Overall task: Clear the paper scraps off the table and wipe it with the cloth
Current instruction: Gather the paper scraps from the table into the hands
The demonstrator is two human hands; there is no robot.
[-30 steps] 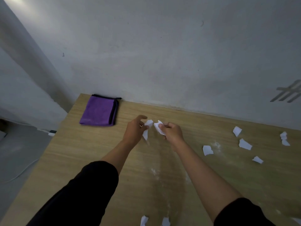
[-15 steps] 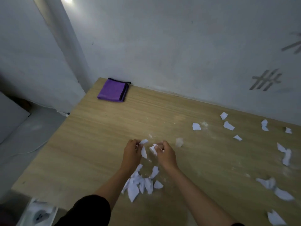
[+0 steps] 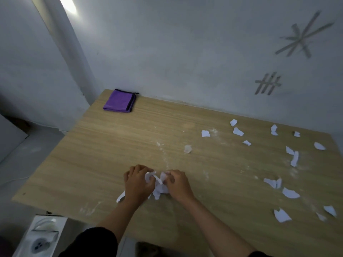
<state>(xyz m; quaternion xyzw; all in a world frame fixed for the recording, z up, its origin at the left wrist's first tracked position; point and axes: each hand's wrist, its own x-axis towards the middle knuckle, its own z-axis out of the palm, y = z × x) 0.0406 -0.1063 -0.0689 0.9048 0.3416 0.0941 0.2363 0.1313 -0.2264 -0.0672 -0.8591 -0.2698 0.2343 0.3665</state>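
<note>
Paper scraps [image 3: 157, 184] sit bunched between left hand [image 3: 138, 183] and right hand [image 3: 178, 184] near the desk's [image 3: 111, 154] front edge, fingers curled around them. Light, flimsy, they'll likely slip free; cup underneath. Purple cloth [image 3: 119, 101] lies far left.

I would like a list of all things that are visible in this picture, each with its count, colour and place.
table: one, light wood, against the wall
cloth: one, purple, folded, far left corner of the table
paper scraps: over a dozen, white, scattered on the right half
bunched scraps: one cluster, white, between the hands
tape marks: two groups, grey, on the wall
white box: one, on the floor, lower left
left hand: one, gripping the bunch
right hand: one, gripping the bunch
</note>
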